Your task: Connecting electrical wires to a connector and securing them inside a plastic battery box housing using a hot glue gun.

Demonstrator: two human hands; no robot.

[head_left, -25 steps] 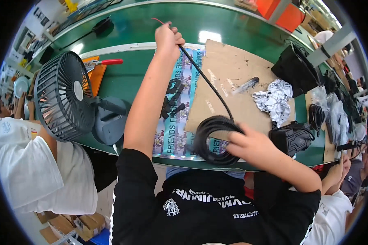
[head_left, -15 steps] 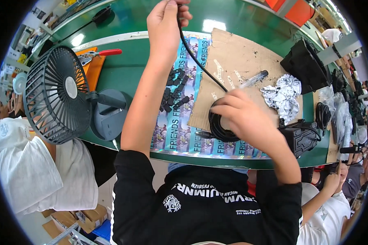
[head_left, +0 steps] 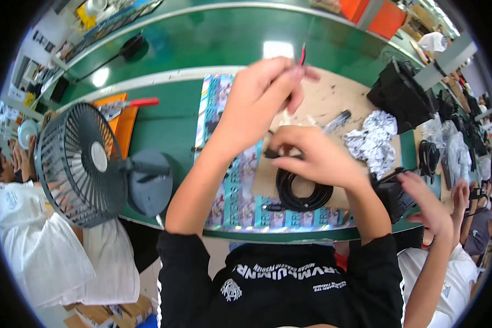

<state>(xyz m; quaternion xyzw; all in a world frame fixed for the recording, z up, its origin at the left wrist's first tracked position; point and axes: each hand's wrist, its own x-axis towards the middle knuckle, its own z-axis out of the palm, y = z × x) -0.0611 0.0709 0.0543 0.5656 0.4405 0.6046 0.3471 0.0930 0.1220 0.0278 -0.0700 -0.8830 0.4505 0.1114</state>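
Observation:
My left hand (head_left: 270, 93) is closed, pinching the end of a black cable, with thin red and black wires (head_left: 303, 53) standing up above the fingertips. Lower and to the right, my right hand (head_left: 320, 156) is closed, a small black piece (head_left: 270, 153) showing at its fingertips; blur hides its exact kind. Just under the right hand lies a coil of black cable (head_left: 325, 195), its plug end (head_left: 273, 208) pointing left. Beneath is a brown cardboard sheet (head_left: 263, 180) on a colourful printed sheet (head_left: 216, 210). My left forearm mostly covers the pile of small black pieces (head_left: 212, 124).
A dark fan (head_left: 82, 164) stands at left, near red-handled pliers (head_left: 142, 101) on an orange tray (head_left: 124, 128). To the right are a clear tube (head_left: 337, 121), crumpled foil (head_left: 373, 139), a black bin (head_left: 399, 95) and a black device (head_left: 391, 199) beside a co-worker's hand (head_left: 429, 205).
My left hand has come down and right with the cable end. The right hand has lifted off the coil, now with a small black piece. A co-worker's hand has appeared at right.

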